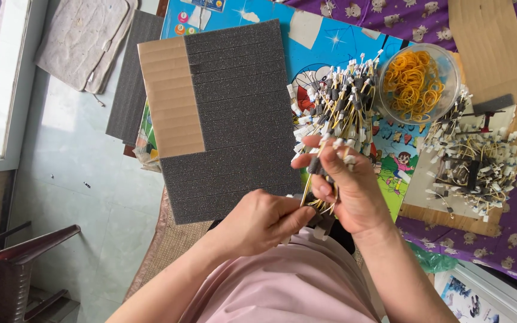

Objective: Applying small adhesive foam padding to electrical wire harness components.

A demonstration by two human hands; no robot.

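1. Head view, nearest the body: the left hand [264, 220] is clenched, its fingers pinched on the lower end of a thin yellow wire [306, 194] above a pink lap.
2. Just beside it, the right hand [347, 188] grasps a small bundle of yellow wires with white connectors [324, 206], its fingers curled round the middle; the two hands touch at the wire.
3. Beyond the hands lies a dark grey foam sheet [240, 119], cut in strips, with a brown cardboard piece [172, 98] on its left part.
4. Right of the foam, a heap of wired connectors [342, 101] rests on a colourful cartoon mat [318, 42].
5. Farther right, a clear bowl of yellow rubber bands [414, 81] stands near a second heap of connectors [474, 161].
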